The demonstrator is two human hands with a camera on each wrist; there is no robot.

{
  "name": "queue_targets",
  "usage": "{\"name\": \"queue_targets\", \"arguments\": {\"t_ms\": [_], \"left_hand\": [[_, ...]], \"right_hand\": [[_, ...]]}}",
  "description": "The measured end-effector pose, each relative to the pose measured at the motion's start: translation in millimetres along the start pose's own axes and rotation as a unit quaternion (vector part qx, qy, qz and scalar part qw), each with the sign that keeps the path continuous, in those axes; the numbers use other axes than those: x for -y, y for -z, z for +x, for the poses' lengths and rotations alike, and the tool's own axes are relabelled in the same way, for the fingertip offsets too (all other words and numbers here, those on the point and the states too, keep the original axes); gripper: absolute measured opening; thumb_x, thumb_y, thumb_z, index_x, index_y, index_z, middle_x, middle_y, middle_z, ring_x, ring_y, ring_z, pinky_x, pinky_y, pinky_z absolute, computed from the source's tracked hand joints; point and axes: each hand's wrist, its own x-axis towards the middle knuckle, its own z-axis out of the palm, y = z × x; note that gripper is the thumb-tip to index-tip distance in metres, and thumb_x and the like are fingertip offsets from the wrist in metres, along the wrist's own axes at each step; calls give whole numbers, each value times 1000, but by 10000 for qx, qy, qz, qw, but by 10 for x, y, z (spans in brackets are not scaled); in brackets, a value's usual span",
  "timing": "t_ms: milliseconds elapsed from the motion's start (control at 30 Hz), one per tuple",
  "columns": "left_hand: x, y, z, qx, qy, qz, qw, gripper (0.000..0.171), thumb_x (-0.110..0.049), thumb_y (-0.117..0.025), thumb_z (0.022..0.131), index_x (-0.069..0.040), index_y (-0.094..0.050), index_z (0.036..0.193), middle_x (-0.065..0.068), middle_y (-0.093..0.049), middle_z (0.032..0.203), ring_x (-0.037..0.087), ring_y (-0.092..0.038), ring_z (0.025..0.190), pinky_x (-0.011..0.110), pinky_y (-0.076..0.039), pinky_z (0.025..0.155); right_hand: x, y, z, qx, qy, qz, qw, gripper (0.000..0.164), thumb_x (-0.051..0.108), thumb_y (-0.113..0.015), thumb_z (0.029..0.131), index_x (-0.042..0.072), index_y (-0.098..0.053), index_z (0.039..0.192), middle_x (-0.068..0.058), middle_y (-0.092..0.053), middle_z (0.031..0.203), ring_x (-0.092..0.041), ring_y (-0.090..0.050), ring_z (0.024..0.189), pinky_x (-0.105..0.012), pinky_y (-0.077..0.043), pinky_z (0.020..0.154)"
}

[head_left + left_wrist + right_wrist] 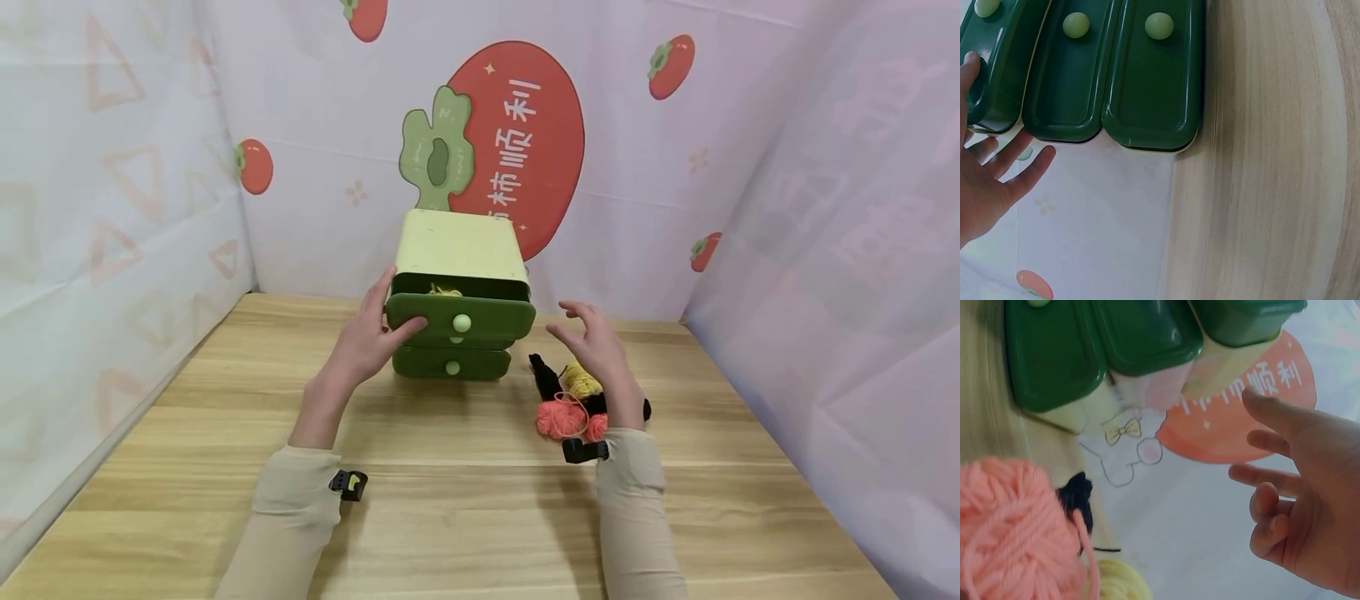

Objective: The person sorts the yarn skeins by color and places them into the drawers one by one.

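A small cabinet (461, 242) with a pale yellow top and green drawer fronts stands at the back of the table. Its top drawer (495, 318) is pulled partway out, and a bit of yellow yarn (445, 292) shows inside. My left hand (358, 346) is at the cabinet's left side, thumb against the top drawer's front and fingers extended along the side. The middle drawer (1063, 69) and bottom drawer (1154, 81) look closed. To the right of the cabinet my right hand (597, 350) hovers with loosely bent fingers, holding nothing, above several yarn bundles.
Coral yarn (558, 419), a yellow yarn ball (581, 382) and black yarn (545, 377) lie together on the wooden table (465, 517), right of the cabinet. Printed cloth walls (322, 225) stand behind and on both sides.
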Motion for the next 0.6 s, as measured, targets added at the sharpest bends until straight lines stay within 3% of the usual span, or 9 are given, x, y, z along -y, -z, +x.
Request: {"name": "queue_targets", "arguments": {"t_ms": [200, 600], "left_hand": [[-15, 5, -1, 38, 49, -2, 10000, 95, -68, -59, 87, -44, -1, 158, -9, -11, 167, 31, -55, 126, 48, -50, 96], [-18, 8, -4, 18, 26, -40, 10000, 95, -67, -60, 88, -43, -2, 158, -6, -15, 167, 30, -56, 124, 47, -51, 94]], "right_hand": [[-185, -9, 3, 271, 5, 13, 9996, 59, 43, -64, 95, 15, -50, 145, -19, -53, 136, -40, -53, 123, -59, -43, 99], [-426, -76, -3, 619, -172, -144, 9978, 60, 37, -67, 94, 12, -50, 146, -22, -53, 139, -43, -45, 133, -62, -37, 106]]}}
